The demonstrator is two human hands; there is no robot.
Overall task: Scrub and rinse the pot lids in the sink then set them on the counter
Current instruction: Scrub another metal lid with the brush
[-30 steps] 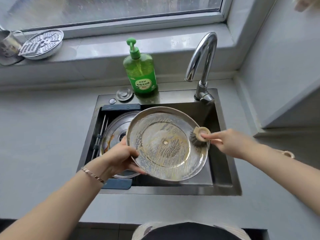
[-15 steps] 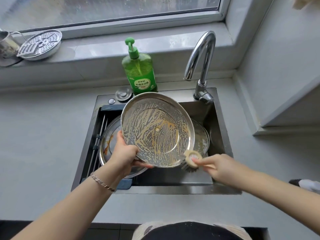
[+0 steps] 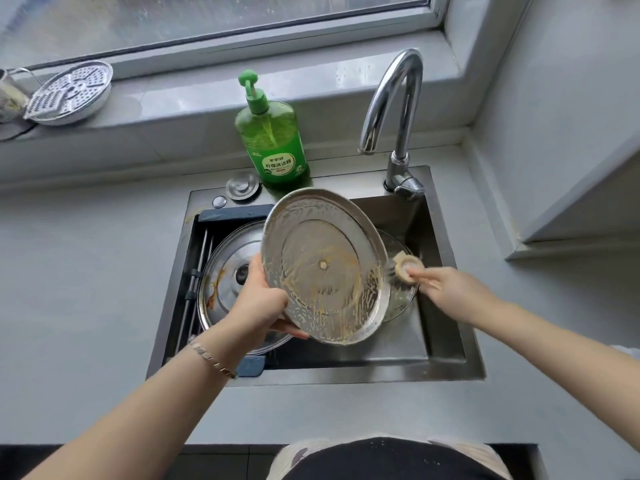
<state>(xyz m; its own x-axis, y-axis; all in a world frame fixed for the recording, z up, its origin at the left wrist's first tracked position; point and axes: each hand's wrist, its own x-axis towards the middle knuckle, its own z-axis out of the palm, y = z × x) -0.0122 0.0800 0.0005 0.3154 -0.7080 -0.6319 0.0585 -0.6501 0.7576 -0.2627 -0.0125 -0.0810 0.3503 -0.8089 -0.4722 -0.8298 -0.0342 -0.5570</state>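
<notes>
Slip risk: soapy lid is held by one rim only, tilted; it could be knocked loose by a hard brush push and dropped onto second lid.
L hand: clamped on lid's near-left rim.
R hand: pinched round brush, at lid's right edge.
Lid pos: held above sink, mid.
</notes>
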